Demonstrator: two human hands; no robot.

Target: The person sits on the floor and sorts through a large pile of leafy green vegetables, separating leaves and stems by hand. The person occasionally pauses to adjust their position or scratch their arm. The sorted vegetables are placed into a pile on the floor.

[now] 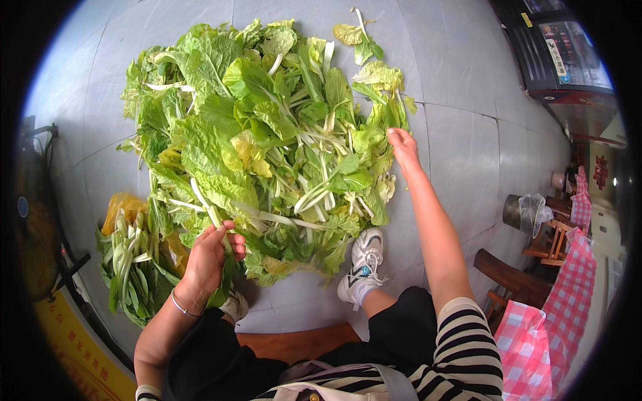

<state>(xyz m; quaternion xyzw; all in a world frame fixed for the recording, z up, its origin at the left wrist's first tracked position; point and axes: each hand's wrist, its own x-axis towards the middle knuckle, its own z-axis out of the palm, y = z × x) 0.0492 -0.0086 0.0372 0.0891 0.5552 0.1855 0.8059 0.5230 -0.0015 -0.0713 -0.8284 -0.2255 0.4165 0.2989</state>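
A wide heap of leafy greens [221, 113] with pale stalks and some yellowed leaves lies on the grey tiled floor before me. At its near left edge my left hand [217, 246], a bangle on the wrist, is closed round a leafy green [228, 277]; its dark leaves hang below the fingers. My right hand [404, 148] reaches to the heap's right edge, fingers drawn together beside a light green leaf [376, 139]. What those fingers grip, if anything, is too small to make out.
Left of the heap lie a bundle of greens [127, 267] and a yellow plastic bag [126, 206]. My shoe [365, 264] stands at the heap's near edge. To the right are wooden chairs [511, 277], a checked tablecloth [568, 287], a bin [518, 212] and a display fridge [565, 57].
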